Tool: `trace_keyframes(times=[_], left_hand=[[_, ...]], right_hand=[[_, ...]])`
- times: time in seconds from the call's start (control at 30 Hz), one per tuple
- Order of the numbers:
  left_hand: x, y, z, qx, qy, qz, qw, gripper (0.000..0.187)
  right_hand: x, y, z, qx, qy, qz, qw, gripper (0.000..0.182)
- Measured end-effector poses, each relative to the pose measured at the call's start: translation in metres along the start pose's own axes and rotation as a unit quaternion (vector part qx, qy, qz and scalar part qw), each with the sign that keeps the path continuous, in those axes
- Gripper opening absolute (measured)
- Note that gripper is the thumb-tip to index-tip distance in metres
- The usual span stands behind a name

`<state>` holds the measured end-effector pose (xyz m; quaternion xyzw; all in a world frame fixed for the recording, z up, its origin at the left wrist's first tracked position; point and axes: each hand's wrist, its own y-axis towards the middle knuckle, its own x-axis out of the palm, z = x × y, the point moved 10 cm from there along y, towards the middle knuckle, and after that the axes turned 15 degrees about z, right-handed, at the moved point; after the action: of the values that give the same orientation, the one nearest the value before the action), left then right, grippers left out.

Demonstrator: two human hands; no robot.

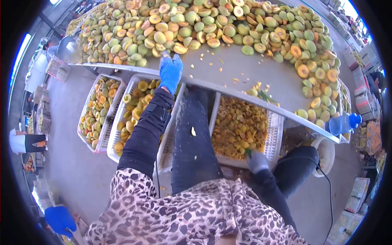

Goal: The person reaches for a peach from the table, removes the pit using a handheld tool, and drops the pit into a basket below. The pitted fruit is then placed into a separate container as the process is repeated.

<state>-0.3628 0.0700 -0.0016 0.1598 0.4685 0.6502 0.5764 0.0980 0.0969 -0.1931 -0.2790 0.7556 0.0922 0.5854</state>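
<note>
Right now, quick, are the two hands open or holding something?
Left hand: reaching to the fruit pile; can't tell if it's gripping.
Right hand: closed on a small green thing, too blurry to name.

Right of the dark scraps crate [281,141]: right hand [257,161] blurred, its green-tipped item [248,152] too small to identify; bucket [326,157] partly hidden under tabletop [245,67].

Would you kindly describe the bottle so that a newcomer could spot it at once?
Find the large grey table heaped with green and orange fruit, then follow its near edge to the right-hand corner. The bottle is there, beside the fruit and above the white bucket. Its see-through blue body and brighter blue cap set it apart.
</note>
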Motion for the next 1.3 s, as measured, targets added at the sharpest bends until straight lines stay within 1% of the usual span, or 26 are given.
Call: trace_keyframes(times=[0.1,0.2,0.23,0.27,0.3,0.37,0.4,0.43,0.5,0.53,0.57,0.6,0.63,0.67,0.73,0.77,0.8,0.83,0.87,0.93,0.97,1.0,1.07,1.1,1.2,1.3], left_hand=[[0.043,-0.011,-0.042,-0.173,-0.023,-0.172,0.97,0.057],[0.158,-0.039,-0.138,0.036,0.02,-0.197,0.98,0.056],[0.099,-0.007,-0.069,-0.168,0.01,-0.187,0.968,0.055],[0.103,-0.002,-0.069,-0.17,0.011,-0.191,0.967,0.055],[0.107,0.007,-0.07,-0.129,0.051,-0.159,0.977,0.054],[0.119,0.036,-0.064,-0.076,0.086,-0.15,0.982,0.051],[0.132,0.009,-0.068,-0.069,0.085,-0.223,0.969,0.049],[0.144,0.004,-0.076,-0.092,-0.002,-0.248,0.964,0.044],[0.149,-0.007,-0.054,-0.12,-0.097,-0.273,0.95,0.04],[0.135,-0.018,-0.038,-0.236,-0.163,-0.289,0.913,0.037],[0.122,-0.03,-0.026,-0.346,-0.226,-0.295,0.862,0.034],[0.109,-0.029,-0.013,-0.348,-0.229,-0.289,0.862,0.034],[0.094,-0.034,0.007,-0.38,-0.347,-0.288,0.808,0.034],[0.08,-0.042,0.029,-0.404,-0.46,-0.286,0.737,0.033],[0.052,-0.07,0.049,-0.487,-0.536,-0.21,0.657,0.032],[0.045,-0.095,0.079,-0.522,-0.621,-0.298,0.503,0.032],[0.024,-0.113,0.114,-0.532,-0.68,-0.379,0.332,0.033],[0.007,-0.132,0.114,-0.605,-0.627,-0.313,0.378,0.033],[-0.004,-0.151,0.112,-0.669,-0.566,-0.24,0.417,0.033],[-0.011,-0.176,0.12,-0.537,-0.622,-0.282,0.496,0.031],[-0.029,-0.182,0.145,-0.663,-0.601,-0.26,0.362,0.028],[-0.034,-0.186,0.157,-0.657,-0.606,-0.265,0.362,0.028],[-0.049,-0.18,0.161,-0.578,-0.573,-0.244,0.528,0.03],[-0.057,-0.184,0.181,-0.667,-0.564,-0.247,0.42,0.032],[-0.08,-0.168,0.207,-0.615,-0.586,-0.26,0.459,0.036],[-0.089,-0.172,0.219,-0.593,-0.605,-0.24,0.474,0.039]], right_hand=[[-0.059,-0.002,-0.021,0.075,0.025,0.023,0.997,0.036],[-0.082,0.012,-0.023,0.103,0.133,0.124,0.978,0.036],[-0.033,0.008,-0.014,0.037,0.063,0.001,0.997,0.034],[0.005,-0.001,-0.011,-0.026,-0.009,-0.123,0.992,0.032],[-0.009,-0.006,-0.029,-0.049,-0.094,-0.213,0.971,0.029],[-0.029,0.007,-0.031,-0.143,0.047,0.038,0.988,0.027],[-0.071,0.017,-0.033,0.08,0.127,-0.009,0.989,0.028],[-0.079,0.019,-0.032,0.05,0.141,0.072,0.986,0.028],[-0.014,-0.004,-0.013,-0.041,0.0,-0.068,0.997,0.028],[0.025,-0.026,0.002,-0.116,-0.05,-0.133,0.983,0.028],[0.014,-0.023,-0.002,-0.112,-0.054,-0.131,0.984,0.028],[-0.013,-0.007,-0.011,-0.093,-0.049,-0.124,0.987,0.028],[-0.037,0.002,-0.024,-0.073,-0.039,-0.122,0.989,0.028],[-0.063,0.013,-0.013,0.084,-0.029,-0.095,0.991,0.027],[-0.083,0.019,-0.015,0.026,0.001,0.053,0.998,0.035],[-0.057,0.007,0.007,0.019,0.0,0.062,0.998,0.035],[-0.002,-0.017,0.017,-0.11,-0.025,0.008,0.994,0.032],[0.03,-0.032,0.014,-0.237,-0.054,-0.042,0.969,0.029],[0.012,-0.019,0.002,-0.244,-0.057,-0.03,0.968,0.029],[-0.099,-0.007,-0.057,-0.224,0.089,0.161,0.957,0.025],[-0.123,0.003,-0.066,-0.119,0.216,0.123,0.961,0.023],[-0.141,0.014,-0.073,-0.019,0.335,0.091,0.938,0.022],[-0.169,0.009,-0.101,-0.011,0.381,0.085,0.92,0.021],[-0.174,0.005,-0.11,-0.004,0.428,0.073,0.901,0.021],[-0.185,-0.007,-0.124,-0.093,0.424,0.14,0.89,0.022],[-0.186,-0.018,-0.126,-0.091,0.441,0.14,0.882,0.025]])
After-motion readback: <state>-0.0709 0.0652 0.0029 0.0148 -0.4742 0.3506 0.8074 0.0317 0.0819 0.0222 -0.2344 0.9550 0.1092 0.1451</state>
